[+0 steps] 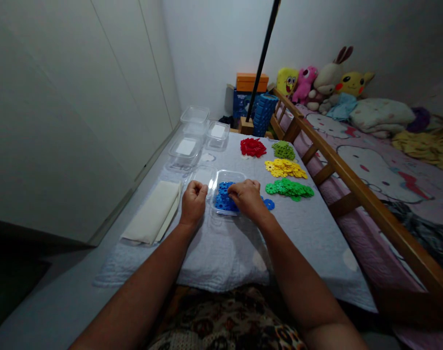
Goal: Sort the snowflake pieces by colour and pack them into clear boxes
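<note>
A clear plastic box (231,174) stands at the middle of the table, holding blue flower-shaped plastic discs (223,198). Over its right side reaches my right hand (246,195), fingers pinched together down at the discs; whatever is between the fingertips is hidden. A few more blue discs (268,203) lie on the cloth to the right of the box, partly behind that hand. My left hand (194,200) rests left of the box with its fingers curled closed, and its inside cannot be seen. Just behind it lies a clear lid (201,175).
To the right are piles of green (289,188), yellow (285,168), light green (283,150) and red (252,147) discs. Lidded clear boxes (185,147) stand back left. Folded beige cloth (152,212) lies at left. A wooden bed rail (338,167) borders the table's right side.
</note>
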Tool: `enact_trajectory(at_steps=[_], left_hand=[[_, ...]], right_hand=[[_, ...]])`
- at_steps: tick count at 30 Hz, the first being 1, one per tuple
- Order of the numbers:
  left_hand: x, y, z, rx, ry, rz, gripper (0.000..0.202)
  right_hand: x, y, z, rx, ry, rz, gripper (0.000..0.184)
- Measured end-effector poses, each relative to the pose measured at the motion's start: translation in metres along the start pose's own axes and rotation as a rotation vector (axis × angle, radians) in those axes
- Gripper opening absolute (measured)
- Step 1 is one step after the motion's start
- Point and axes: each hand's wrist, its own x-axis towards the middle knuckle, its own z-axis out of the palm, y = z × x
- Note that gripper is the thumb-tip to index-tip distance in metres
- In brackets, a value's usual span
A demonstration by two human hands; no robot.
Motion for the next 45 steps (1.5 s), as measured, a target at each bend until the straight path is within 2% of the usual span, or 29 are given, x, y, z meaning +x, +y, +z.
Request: enact_trajectory(at_steps=[8,11,16,20,25,30,34,39,42,45], left_hand=[[0.001,-0.004,0.002,-0.025,-0.008,0.043,0.014],[0.000,-0.002,0.001,-0.001,0.000,0.042,0.012],[0.000,-0.003,0.000,0.023,0.004,0.037,0.016],[-0.001,-0.003,0.000,0.039,0.000,0.041,0.021],[0.002,-0.004,-0.003,0.070,0.033,0.056,0.023],[0.006,-0.004,-0.008,0.139,0.072,0.081,0.024],[0.004,0.003,-0.015,0.216,-0.012,0.084,0.024],[-0.006,0.015,-0.033,0.407,-0.210,0.056,0.028],[-0.016,0.017,-0.039,0.527,-0.290,0.079,0.034],[-0.024,0.015,-0.038,0.647,-0.328,0.117,0.036]], right_hand=[[0.002,0.002,0.005,0.026,0.035,0.000,0.022],[-0.001,0.019,-0.004,0.109,0.109,0.045,0.021],[-0.011,0.064,-0.018,0.158,0.191,0.152,0.020],[-0.021,0.085,-0.013,0.061,0.101,0.243,0.022],[-0.028,0.087,0.002,-0.088,-0.010,0.338,0.027],[-0.030,0.090,0.007,-0.132,-0.026,0.349,0.028],[-0.032,0.094,0.009,-0.104,-0.005,0.349,0.022],[-0.031,0.100,0.010,0.067,0.049,0.379,0.012],[-0.028,0.103,0.009,0.256,0.144,0.327,0.004],[-0.026,0.100,0.007,0.494,0.302,0.254,0.011]])
